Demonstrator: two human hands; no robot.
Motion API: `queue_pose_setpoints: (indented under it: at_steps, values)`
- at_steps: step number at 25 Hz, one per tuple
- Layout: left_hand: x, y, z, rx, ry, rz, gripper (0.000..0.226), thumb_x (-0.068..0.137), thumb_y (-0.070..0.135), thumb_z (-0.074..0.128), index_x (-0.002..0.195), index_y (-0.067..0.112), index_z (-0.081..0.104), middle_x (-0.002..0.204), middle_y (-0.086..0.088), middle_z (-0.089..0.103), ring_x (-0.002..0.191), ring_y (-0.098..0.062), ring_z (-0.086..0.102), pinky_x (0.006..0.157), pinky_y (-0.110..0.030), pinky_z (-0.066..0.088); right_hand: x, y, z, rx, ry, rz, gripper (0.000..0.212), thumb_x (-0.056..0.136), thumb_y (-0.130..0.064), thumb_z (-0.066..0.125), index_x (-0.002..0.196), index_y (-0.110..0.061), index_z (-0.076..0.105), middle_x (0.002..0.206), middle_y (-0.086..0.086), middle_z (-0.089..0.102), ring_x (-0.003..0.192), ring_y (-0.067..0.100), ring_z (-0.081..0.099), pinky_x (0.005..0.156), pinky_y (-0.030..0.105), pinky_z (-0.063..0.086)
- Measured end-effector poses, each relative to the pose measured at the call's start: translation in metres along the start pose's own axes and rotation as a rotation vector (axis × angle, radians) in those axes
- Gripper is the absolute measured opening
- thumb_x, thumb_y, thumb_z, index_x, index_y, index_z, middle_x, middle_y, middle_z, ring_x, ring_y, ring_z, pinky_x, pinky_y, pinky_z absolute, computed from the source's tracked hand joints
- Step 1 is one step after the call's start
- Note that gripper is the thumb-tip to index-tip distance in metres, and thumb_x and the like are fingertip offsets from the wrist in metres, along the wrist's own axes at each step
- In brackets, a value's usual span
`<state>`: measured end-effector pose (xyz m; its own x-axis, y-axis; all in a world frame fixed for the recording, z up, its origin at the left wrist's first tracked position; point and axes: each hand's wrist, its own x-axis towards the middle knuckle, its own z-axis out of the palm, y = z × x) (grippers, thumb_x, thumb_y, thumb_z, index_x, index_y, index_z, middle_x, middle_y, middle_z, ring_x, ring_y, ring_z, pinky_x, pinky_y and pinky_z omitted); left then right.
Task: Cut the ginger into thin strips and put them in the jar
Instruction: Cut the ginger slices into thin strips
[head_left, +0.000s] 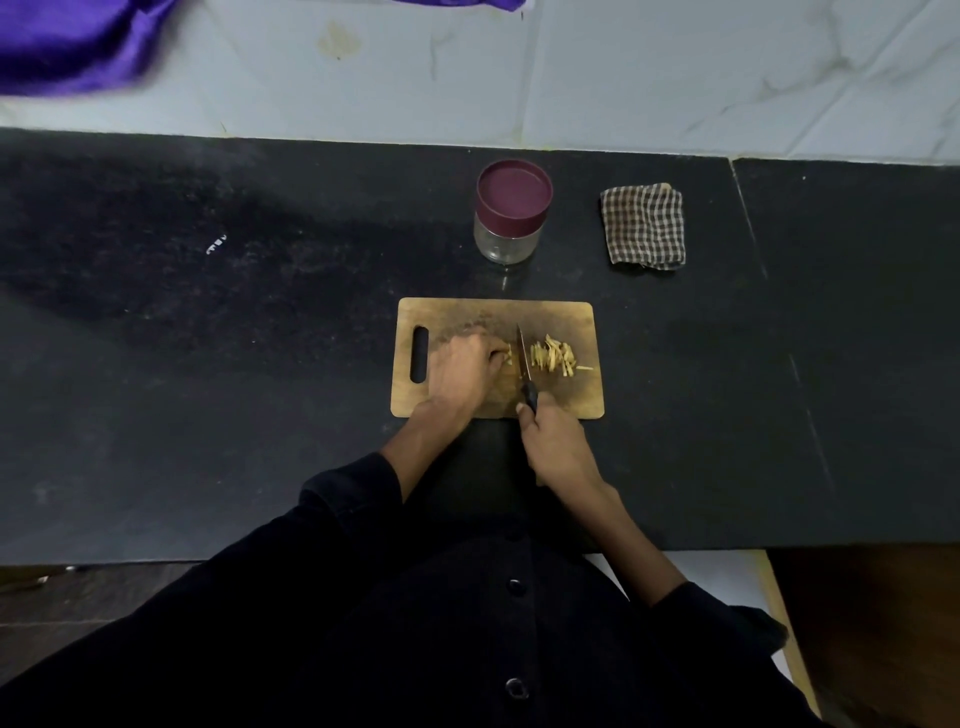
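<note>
- A person in a dark buttoned shirt stands at a black counter (208, 364), both hands at work over a wooden board (571, 322) near the counter's middle.
- The left hand (465, 366) lies palm down on the board, fingers curled over a small piece of ginger (506, 356) and pinning it to the wood; only the ginger's pale end shows past the fingertips.
- The right hand (553, 444) is wrapped round the black handle of a knife (524, 364) at the board's near edge. The blade points away from the person and stands just beside the held ginger, on its right.
- A loose heap of cut strips (553, 355) lies on the board to the right of the blade, a few stray pieces at its outer edge.
- The board's handle slot sits at its left end, left of the holding hand.
- The jar (511, 218), clear with a maroon lid on it, stands on the counter beyond the board, well apart from the strips. No ginger can be made out inside it.
- A folded checked cloth (644, 226) lies to the right of the jar.
- Purple fabric (78, 47) shows blurred at the top left, against the pale marbled wall.
</note>
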<state>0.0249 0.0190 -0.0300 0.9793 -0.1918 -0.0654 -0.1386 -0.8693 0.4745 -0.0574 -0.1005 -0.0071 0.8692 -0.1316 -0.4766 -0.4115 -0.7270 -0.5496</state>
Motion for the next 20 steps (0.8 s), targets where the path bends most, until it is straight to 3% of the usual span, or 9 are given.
queue_pose_setpoints:
  at_steps: [10,20]
  values:
    - [0.000,0.001,-0.004,-0.005,-0.023,0.002,0.020,0.094,0.020,0.057,0.108,0.020,0.071,0.115,-0.001,0.066,0.102,-0.020,0.063,0.083,-0.039,0.052,0.009,-0.012,0.002,-0.024,0.004,-0.027,0.022,0.104,-0.030,0.040,0.104,-0.010,0.048,0.092,0.015,0.064,0.079,0.036,0.068,0.069,0.055,0.057]
    - [0.000,0.001,-0.004,0.001,-0.015,0.009,0.020,0.094,0.019,0.056,0.107,0.021,0.071,0.112,0.000,0.067,0.099,-0.018,0.063,0.081,-0.038,0.052,0.011,-0.015,0.004,-0.084,-0.006,-0.013,0.024,0.105,-0.030,0.038,0.110,-0.009,0.047,0.094,0.013,0.063,0.078,0.033,0.068,0.070,0.052,0.058]
